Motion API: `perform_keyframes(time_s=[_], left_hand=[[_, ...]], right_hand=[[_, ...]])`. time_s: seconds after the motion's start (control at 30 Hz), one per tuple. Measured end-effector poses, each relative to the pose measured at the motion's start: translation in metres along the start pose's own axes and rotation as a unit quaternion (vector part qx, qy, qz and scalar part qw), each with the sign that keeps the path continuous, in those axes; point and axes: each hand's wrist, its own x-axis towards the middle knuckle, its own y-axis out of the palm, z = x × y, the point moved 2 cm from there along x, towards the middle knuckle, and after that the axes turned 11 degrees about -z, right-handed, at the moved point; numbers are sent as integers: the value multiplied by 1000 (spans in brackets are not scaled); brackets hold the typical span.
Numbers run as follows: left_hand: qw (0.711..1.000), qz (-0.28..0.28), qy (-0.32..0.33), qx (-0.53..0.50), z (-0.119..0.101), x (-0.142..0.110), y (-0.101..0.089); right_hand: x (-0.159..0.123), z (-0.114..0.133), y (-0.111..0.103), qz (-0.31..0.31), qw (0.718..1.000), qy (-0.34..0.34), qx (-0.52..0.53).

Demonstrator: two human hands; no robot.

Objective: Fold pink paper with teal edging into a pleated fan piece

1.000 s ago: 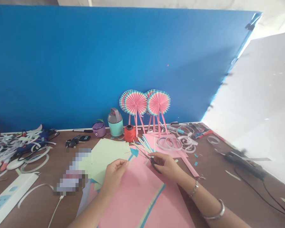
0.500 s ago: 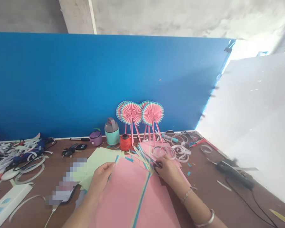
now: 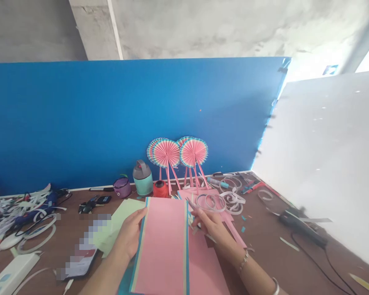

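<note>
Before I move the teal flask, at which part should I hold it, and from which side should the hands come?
Probably by the grey handle on top, coming from above. It arches over the upright teal flask, while the purple container to the left, the red spool to the right and the blue panel behind leave the sides less free.

The left forearm [image 3: 106,266] slants up and inward from the bottom edge, its wrist [image 3: 120,248] nearly straight, leading to a left grip [image 3: 130,232] whose thumb and fingertips [image 3: 142,214] close together in a pinch. The right forearm [image 3: 240,257] angles up and leftward from the lower right, ending in a right grip [image 3: 211,226] with fingers partly curled (the foremost reaching out straighter). Both hands stand well apart, at roughly equal height.
</note>
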Motion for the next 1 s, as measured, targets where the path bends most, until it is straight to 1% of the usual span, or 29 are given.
perform_keyframes(time_s=[0.03, 0.1, 0.2, 0.33, 0.47, 0.57, 0.67, 0.77, 0.83, 0.87, 0.9, 0.93, 0.97, 1.0], left_hand=[[1000, 1, 0, -4, 1, 1, 2], [1000, 1, 6, -11, 3, 2, 7], [999, 17, 39, -11, 0, 0, 11], [994, 51, 89, 28, -7, -6, 15], [992, 59, 97, 62, -7, -8, 15], [989, 52, 112, 85, -9, -10, 16], [977, 44, 170, 123, -17, -11, 16], [949, 41, 267, 165, -29, -9, 14], [915, 26, 350, 200, -38, -10, 10], [891, 19, 398, 216, -42, -12, 9], [866, 17, 444, 227, -46, -16, 6], [843, 28, 484, 232, -50, -21, 4], [820, 37, 522, 231, -52, -27, 1], [791, 41, 564, 232, -54, -34, -2]], right_hand=[[-3, 2, 4, 16, 999, 19, 31], [-8, 3, 10, 19, 996, 51, 69], [-9, 2, 16, -2, 992, 86, 95], [-11, 2, 14, -17, 986, 109, 128], [-14, 4, 12, -27, 986, 85, 143], [-12, 2, 13, -24, 988, 60, 142], [-4, 0, 13, -24, 989, 13, 147], [5, 4, 10, -29, 985, -26, 168], [8, 12, 6, -38, 985, -51, 160], [8, 18, 3, -48, 986, -79, 140], [7, 25, -1, -63, 983, -123, 117], [4, 33, -5, -85, 975, -179, 96], [0, 40, -8, -97, 963, -240, 78], [-5, 46, -11, -100, 944, -307, 66]])
